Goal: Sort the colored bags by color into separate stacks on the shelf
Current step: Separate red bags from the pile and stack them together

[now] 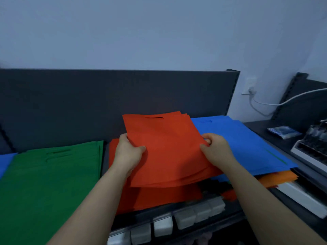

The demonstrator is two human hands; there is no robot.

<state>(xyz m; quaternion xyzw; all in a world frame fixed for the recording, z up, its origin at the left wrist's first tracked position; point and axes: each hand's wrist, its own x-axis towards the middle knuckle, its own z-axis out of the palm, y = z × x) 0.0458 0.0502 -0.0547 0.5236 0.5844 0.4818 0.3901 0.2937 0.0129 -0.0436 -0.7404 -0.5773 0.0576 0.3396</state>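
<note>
Both hands grip a bunch of red bags in the middle of the frame, the left hand on its left edge and the right hand on its right edge. It is held just above the red stack on the shelf. To do this well, line up the edges and lay the bunch down flat, away from the green stack at the left and the blue stack at the right.

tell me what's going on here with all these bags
A person is sorting colored bags on a dark shelf. The left hand and right hand grip a bundle of red bags by its side edges, holding it over a red stack that lies on the shelf. A green stack lies to the left and a blue stack to the right, with orange bags showing from under the blue ones.
</note>
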